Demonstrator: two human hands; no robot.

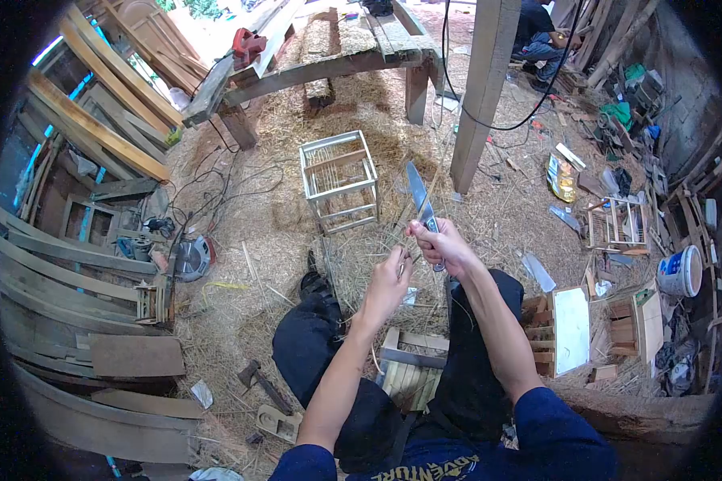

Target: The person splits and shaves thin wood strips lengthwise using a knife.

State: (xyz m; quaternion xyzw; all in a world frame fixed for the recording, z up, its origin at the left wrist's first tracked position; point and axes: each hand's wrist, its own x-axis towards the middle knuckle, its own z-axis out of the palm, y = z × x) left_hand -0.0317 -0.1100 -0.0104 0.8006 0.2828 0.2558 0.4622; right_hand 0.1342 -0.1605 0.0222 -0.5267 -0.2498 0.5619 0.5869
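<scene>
Right hand (445,245): grip closed firmly round handle of knife (419,194), blade angled up and away. Left hand (387,282): fingers pinched, apparently on thin strip (435,179), which ran up beside blade. Strip looked unfinished. Ahead on littered ground (245,325): cage frame (337,161), joined up, thin bars along part, lower sides open. White bucket (675,272), far right, tilted, contents not visible; yellow bag (561,179), contents hidden.

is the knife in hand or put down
In hand: the right hand grips the knife by its handle, blade pointing forward, away from the body.
</scene>
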